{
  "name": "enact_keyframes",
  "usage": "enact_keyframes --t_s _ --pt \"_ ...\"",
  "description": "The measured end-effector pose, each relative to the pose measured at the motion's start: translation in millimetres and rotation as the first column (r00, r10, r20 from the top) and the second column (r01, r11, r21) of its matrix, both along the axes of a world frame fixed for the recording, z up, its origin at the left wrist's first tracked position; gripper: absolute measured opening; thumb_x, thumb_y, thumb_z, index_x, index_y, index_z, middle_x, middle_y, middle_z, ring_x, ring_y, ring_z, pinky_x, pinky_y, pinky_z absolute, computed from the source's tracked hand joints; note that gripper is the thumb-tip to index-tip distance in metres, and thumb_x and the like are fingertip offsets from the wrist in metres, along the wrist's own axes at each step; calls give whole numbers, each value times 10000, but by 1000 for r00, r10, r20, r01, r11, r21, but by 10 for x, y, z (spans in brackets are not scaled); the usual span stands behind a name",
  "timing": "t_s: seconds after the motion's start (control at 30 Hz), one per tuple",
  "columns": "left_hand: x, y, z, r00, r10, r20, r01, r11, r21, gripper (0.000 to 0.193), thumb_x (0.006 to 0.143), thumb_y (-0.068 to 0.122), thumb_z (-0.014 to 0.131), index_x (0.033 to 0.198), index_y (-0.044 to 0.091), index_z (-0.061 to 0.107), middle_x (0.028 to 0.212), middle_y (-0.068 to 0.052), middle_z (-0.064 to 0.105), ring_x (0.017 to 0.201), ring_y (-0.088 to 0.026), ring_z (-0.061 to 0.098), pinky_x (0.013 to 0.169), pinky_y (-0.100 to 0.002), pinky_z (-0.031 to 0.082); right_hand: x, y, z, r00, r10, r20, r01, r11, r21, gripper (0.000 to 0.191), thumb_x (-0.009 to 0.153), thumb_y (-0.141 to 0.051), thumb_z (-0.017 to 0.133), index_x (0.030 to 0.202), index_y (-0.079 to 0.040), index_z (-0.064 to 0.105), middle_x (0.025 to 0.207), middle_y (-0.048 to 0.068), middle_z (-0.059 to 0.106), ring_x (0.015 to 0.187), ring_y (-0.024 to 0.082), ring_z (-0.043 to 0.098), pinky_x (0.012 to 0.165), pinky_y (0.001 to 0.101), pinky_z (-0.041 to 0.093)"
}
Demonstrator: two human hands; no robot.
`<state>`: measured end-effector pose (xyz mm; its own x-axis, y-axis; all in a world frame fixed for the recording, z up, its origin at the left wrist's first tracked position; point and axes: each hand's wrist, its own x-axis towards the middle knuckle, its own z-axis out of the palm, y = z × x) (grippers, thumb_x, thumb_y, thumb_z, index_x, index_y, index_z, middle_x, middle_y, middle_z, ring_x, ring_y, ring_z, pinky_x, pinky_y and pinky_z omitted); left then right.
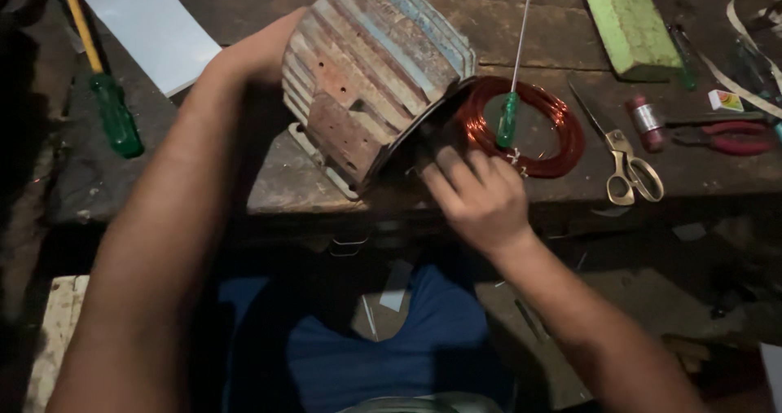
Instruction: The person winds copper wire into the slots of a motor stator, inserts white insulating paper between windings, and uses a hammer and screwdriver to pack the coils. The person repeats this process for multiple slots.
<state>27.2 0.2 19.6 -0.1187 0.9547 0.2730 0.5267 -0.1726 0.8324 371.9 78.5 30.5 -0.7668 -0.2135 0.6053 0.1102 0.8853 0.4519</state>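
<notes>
I see my left hand wrapped around the far side of the ribbed motor housing, its grip closed on the rusty casing and tipping it up on the edge of the wooden surface; my right hand sits at the housing's open near end, fingers bent and pressing into the dark opening, though I cannot tell whether that grip pinches anything inside; just beyond the right grip lies a coil of copper wire, loose and apart from the housing, with a small green screwdriver lying across it; further to the right of that grip are scissors, a small spool and red pliers; well out to the left of the left grip lies a bigger green screwdriver beside a pale sheet; judging by this, the work is early or midway: the coil is wound and waiting on the surface, none of its wire shows in the housing, and the inside is hidden from me
</notes>
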Motion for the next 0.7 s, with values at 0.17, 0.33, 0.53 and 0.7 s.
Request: enact_keyframes --t_s 0.17,0.33,0.53,0.7 --pt "76 -190 21 969 181 170 -140 964 -225 393 932 216 666 1280 35 687 1126 -88 765 998 -190 720 837 -386 597 -64 130 -23 998 30 55 -31 1000 3 148 858 -159 715 997 -150 765 998 25 687 796 176 619 657 334 459" --pt "80 -218 11 978 201 50 -201 980 -7 409 917 175 758 1239 -54 652 1158 -180 718 1013 -254 688 831 -410 566 -111 64 83 999 33 24 -29 991 -129 172 823 -116 719 994 -124 739 1013 49 692 856 220 658 735 370 518" --pt "401 -1075 355 765 636 106 -644 747 165 249 1029 248 675 1206 74 691 1089 -104 766 934 -195 766 849 -321 602 234 -403 61 987 22 -159 -93 884 -458 373 882 -39 801 1245 -38 714 1263 131 711 1092 302 716 939 384 564" --pt "632 -1713 271 338 841 -423 -683 528 505 256 883 125 753 1112 9 747 1052 -193 727 929 -378 680 801 -461 543 567 -664 -66 994 -59 -96 -16 767 -641 250 867 -54 792 1105 -86 723 1145 87 731 1003 262 724 894 361 584"
